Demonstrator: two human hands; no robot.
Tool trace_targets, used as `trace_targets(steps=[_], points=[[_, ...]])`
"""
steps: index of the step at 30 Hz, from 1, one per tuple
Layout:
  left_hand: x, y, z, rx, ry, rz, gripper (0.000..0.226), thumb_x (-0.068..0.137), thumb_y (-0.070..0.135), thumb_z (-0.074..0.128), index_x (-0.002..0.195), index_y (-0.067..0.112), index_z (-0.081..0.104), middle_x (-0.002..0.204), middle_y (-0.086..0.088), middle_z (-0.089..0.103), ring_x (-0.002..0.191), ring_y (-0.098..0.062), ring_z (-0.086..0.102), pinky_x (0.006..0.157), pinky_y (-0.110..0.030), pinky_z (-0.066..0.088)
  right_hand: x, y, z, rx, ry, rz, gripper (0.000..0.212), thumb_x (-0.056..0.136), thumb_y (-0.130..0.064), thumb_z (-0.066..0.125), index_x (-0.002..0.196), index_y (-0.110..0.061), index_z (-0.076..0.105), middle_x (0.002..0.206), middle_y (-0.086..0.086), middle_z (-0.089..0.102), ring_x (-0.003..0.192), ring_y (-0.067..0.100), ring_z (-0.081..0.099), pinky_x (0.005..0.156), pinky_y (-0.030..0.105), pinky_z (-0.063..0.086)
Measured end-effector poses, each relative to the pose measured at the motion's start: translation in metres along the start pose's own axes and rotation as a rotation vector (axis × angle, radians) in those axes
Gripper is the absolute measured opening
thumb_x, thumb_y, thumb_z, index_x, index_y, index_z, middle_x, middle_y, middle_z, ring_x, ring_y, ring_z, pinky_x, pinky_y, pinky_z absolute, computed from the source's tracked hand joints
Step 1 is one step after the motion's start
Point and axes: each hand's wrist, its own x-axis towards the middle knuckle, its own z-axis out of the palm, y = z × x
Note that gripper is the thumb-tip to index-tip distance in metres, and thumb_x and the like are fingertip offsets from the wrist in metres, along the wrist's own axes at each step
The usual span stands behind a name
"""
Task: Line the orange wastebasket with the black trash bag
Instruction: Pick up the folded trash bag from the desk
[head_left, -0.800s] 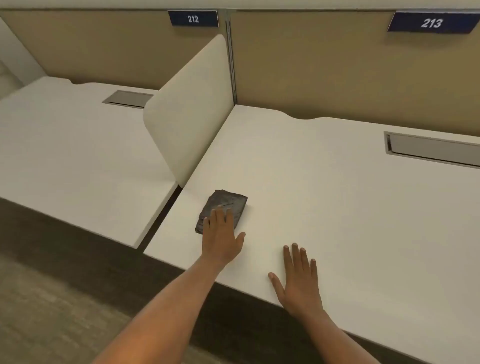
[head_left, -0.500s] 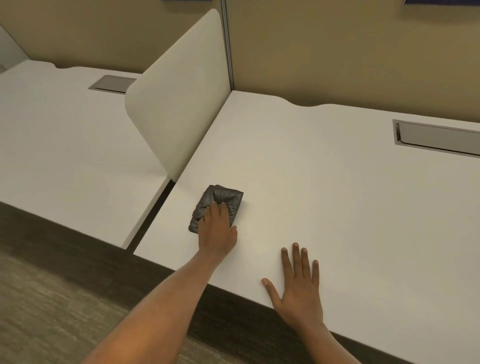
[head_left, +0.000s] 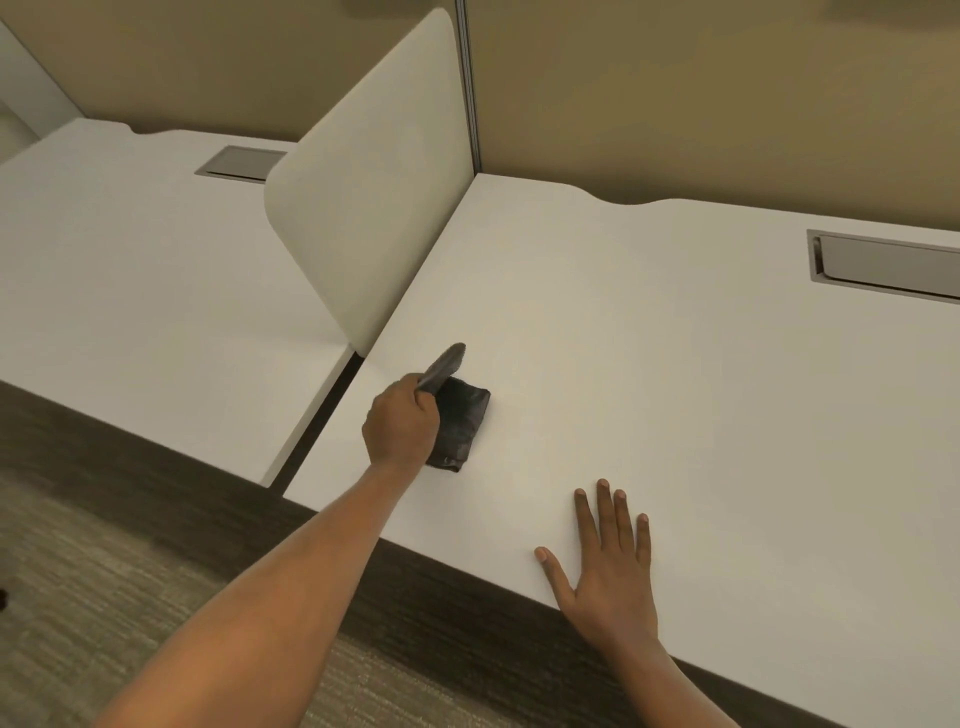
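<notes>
The black trash bag (head_left: 460, 421) is a folded dark bundle near the front left corner of the white desk (head_left: 649, 364). My left hand (head_left: 400, 423) is closed around its left side, and one corner of the bag sticks up above my fist. The bag's lower part hangs by the desk surface. My right hand (head_left: 605, 561) lies flat on the desk near the front edge, fingers spread, holding nothing. The orange wastebasket is not in view.
A rounded cream divider panel (head_left: 374, 176) stands between this desk and the neighbouring white desk (head_left: 130, 291) on the left. A grey cable tray slot (head_left: 888, 265) is set into the desk at the back right. Carpeted floor (head_left: 93, 597) lies below the desk edge.
My left hand went from resting flat on the folded bag to curling around it and lifting one side. My right hand stayed flat on the desk. The camera tilted down.
</notes>
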Motion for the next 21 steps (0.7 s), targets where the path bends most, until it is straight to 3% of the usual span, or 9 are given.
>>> trace_targets(steps=[4,7,9,11,14,16,21], points=[[-0.007,0.009,-0.036,-0.24,0.04,-0.132,0.025,0.094,0.011,0.042,0.092,0.013,0.067,0.077,0.0,0.065,0.074,-0.02,0.064,0.056,-0.025,0.051,0.002,0.001,-0.007,0.054,-0.031,0.011,0.096,0.083,-0.085,-0.002,0.162,-0.03,0.0,0.17,-0.003,-0.015,0.156,0.021,-0.015,0.126,0.05,-0.002],[-0.025,0.013,-0.057,-0.463,-0.022,-0.266,0.026,0.097,0.012,0.043,0.087,0.017,0.067,0.084,-0.004,0.068,0.08,-0.024,0.067,0.066,-0.034,0.06,0.01,-0.002,-0.023,0.207,-0.047,0.067,0.101,0.081,-0.087,0.012,0.162,-0.026,0.013,0.171,-0.004,0.0,0.158,0.018,-0.004,0.127,0.047,0.001],[-0.042,0.018,-0.068,-0.719,-0.097,-0.425,0.027,0.099,0.011,0.047,0.088,0.023,0.068,0.1,-0.007,0.07,0.089,-0.023,0.07,0.075,-0.038,0.063,0.015,-0.014,-0.045,0.42,-0.052,0.154,0.095,0.086,-0.081,0.035,0.16,-0.024,0.021,0.17,-0.001,0.015,0.157,0.02,0.01,0.127,0.045,0.009],[-0.062,0.023,-0.075,-0.949,-0.185,-0.541,0.024,0.1,0.008,0.049,0.095,0.023,0.068,0.108,-0.009,0.07,0.097,-0.025,0.071,0.076,-0.037,0.063,0.02,-0.032,-0.072,0.734,-0.067,0.269,0.086,0.087,-0.071,0.053,0.156,-0.025,0.031,0.164,0.0,0.033,0.15,0.022,0.032,0.123,0.044,0.026],[-0.089,0.03,-0.08,-1.197,-0.3,-0.645,0.022,0.099,0.007,0.052,0.117,0.01,0.065,0.113,-0.015,0.069,0.101,-0.031,0.072,0.074,-0.04,0.062,0.023,-0.06,-0.103,1.223,-0.208,0.36,0.084,0.081,-0.074,0.059,0.149,-0.027,0.042,0.15,0.0,0.052,0.13,0.024,0.056,0.11,0.047,0.045],[-0.108,0.034,-0.081,-1.299,-0.366,-0.716,0.025,0.098,0.007,0.053,0.122,0.007,0.062,0.113,-0.016,0.069,0.098,-0.031,0.073,0.074,-0.041,0.061,0.02,-0.072,-0.117,1.49,-0.319,0.344,0.066,0.087,-0.065,0.059,0.136,-0.022,0.055,0.137,0.004,0.064,0.119,0.026,0.065,0.103,0.049,0.052],[-0.145,0.038,-0.084,-1.298,-0.468,-0.801,0.023,0.098,0.009,0.053,0.118,0.007,0.063,0.113,-0.017,0.068,0.1,-0.032,0.07,0.075,-0.043,0.062,0.001,-0.08,-0.133,1.601,-0.314,0.349,0.037,0.096,-0.03,0.065,0.127,-0.01,0.065,0.117,0.009,0.076,0.109,0.027,0.072,0.096,0.047,0.057]])
